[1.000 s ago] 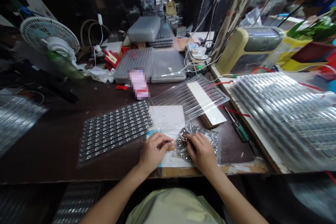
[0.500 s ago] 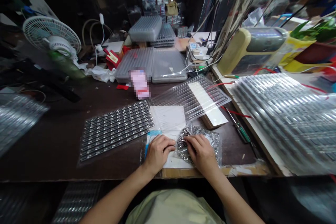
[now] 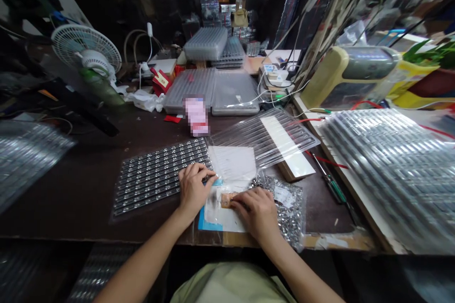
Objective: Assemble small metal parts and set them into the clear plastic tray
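Observation:
My left hand (image 3: 194,189) is at the right end of a clear tray holding black strips with shiny metal pieces (image 3: 156,180). Its fingers are curled, thumb near the fingertips; whatever they pinch is too small to make out. My right hand (image 3: 260,210) is closed, fingertips touching the right edge of a small orange-brown square (image 3: 225,200). Under that square lies a white sheet with blue edges (image 3: 231,222). Beside and partly behind my right hand, a clear plastic bag of small shiny metal parts (image 3: 293,213) lies spread out.
Behind my hands, an empty-looking clear ribbed tray (image 3: 245,139) rests near a white-topped block (image 3: 287,147). A green-handled screwdriver (image 3: 334,187) lies to the right, before stacked ribbed trays (image 3: 384,165). A fan (image 3: 87,49) stands back left; a pixelated pink item (image 3: 197,116) lies centrally.
My left hand has moved left and away to the strip tray, uncovering the orange-brown square. My right hand has come left from the bag of metal parts to the square. The view has shifted slightly.

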Demonstrator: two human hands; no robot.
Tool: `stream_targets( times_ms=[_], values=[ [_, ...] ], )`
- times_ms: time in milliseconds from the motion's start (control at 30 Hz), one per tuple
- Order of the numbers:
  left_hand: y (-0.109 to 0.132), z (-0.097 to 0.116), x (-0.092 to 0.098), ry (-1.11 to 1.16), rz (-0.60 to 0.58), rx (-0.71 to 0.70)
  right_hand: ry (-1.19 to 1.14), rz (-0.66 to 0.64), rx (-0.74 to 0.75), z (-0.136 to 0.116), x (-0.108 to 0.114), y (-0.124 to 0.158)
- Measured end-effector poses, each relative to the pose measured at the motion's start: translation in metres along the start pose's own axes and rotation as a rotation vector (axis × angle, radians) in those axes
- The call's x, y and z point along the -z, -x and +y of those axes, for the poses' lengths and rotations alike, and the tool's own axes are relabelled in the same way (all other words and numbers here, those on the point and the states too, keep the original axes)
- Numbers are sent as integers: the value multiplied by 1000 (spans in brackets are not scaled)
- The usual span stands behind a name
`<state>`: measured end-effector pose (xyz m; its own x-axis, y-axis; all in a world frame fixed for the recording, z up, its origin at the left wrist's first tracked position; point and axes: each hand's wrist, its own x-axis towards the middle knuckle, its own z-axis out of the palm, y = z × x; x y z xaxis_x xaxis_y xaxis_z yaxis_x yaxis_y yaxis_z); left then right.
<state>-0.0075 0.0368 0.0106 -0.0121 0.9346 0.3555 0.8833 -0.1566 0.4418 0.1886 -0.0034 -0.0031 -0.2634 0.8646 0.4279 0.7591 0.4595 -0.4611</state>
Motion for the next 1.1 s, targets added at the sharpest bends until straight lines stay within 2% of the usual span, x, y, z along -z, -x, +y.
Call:
stream_targets(
  times_ms=[100, 367, 500, 600, 700, 767, 867, 933, 1000, 1100],
  values=[
    [5, -3, 0, -36, -1, -6, -2, 3, -3, -2, -8, -1],
    [10, -3, 1, -49, -15, -27, -18, -26, 12, -4, -12, 0],
    [12, -7, 0, -78, -13, -58, 45, -7, 53, 0, 1, 2],
    [12, -10, -1, -103, 7, -96, 129, 119, 10, 32, 29, -12],
    [10, -10, -3, -82, 19, -165, 316, 315, -157, 89, 68, -40],
    [9, -7, -4, -45, 12, -228, 461, 319, -250, 126, 94, -60],
    [11, -5, -5, 8, 10, -325, 537, 327, -274, 165, 128, -80],
    [13, -6, -6, 30, 26, -366, 552, 314, -256, 176, 143, -88],
    [15, -5, -6, 47, 30, -383, 545, 276, -217, 177, 149, -97],
    [18, 1, -4, 55, 21, -388, 490, 197, -91, 166, 135, -126]
  ],
)
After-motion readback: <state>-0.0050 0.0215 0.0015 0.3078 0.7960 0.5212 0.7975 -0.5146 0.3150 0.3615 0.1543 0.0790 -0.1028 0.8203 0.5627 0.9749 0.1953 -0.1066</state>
